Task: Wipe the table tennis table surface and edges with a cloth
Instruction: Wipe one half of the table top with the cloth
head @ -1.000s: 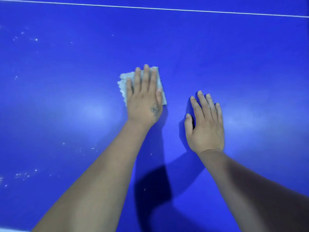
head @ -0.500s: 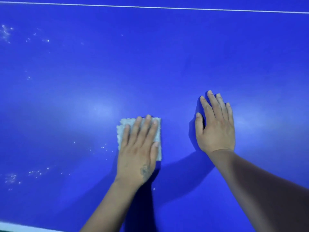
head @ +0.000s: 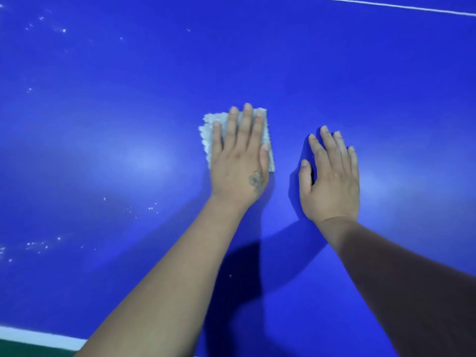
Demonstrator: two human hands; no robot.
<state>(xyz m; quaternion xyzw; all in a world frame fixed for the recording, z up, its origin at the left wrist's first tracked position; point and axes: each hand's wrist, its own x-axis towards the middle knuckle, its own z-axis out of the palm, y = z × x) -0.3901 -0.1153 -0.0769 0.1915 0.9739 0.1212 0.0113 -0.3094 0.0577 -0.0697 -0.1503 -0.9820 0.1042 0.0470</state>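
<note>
The blue table tennis table (head: 360,86) fills the view. A small folded whitish cloth (head: 209,130) lies flat on it near the middle. My left hand (head: 239,161) presses down on the cloth with straight fingers, covering most of it. My right hand (head: 332,176) rests flat on the bare blue surface just to the right of the cloth, fingers straight and close together, not touching the cloth.
White specks of dust (head: 38,246) dot the surface at the left, both near and far. A thin white line (head: 412,7) crosses the far top right. The white near edge stripe (head: 38,336) shows at the bottom left, with green floor below it.
My left hand has pushed the cloth away from me, back up the table, after drawing it toward the near edge half a second ago. My right hand has stayed planted.
</note>
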